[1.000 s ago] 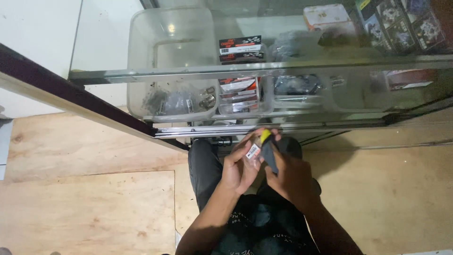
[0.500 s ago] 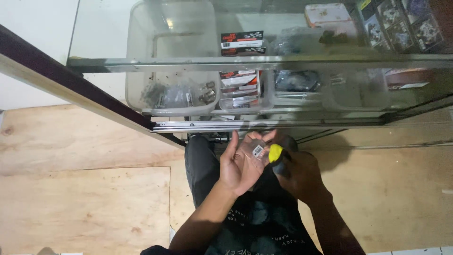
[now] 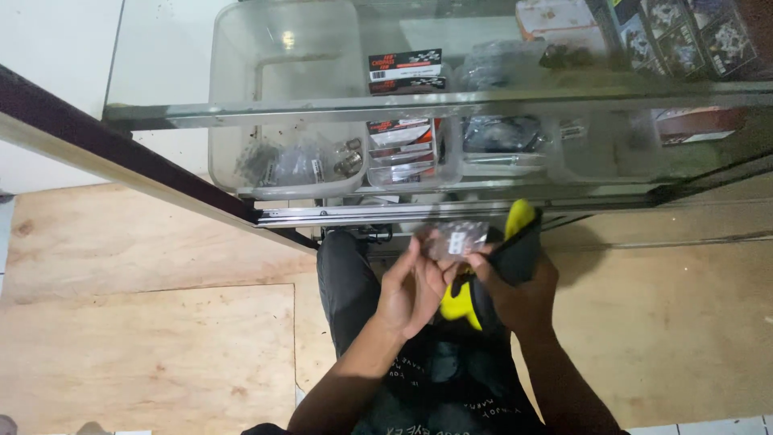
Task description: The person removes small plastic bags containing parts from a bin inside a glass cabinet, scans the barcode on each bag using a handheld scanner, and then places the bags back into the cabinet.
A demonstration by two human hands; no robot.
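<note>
Pinching a small clear plastic packet [image 3: 457,239] between the fingers of both hands, the person holds it at twelve o'clock of the lap, just below the glass display case [image 3: 483,105]. The left hand [image 3: 411,290] curls on it; the right hand [image 3: 515,286] also clamps a black-and-yellow tool [image 3: 499,266]. Slick, crinkly film could slip, judging by the crowded grip.

Overhead light is glaring off the glass cabinet [image 3: 451,101]; motion blur is softening the frame; edges are bending slightly.

Small packet [image 3: 457,239] blurred (contents unclear).
</note>
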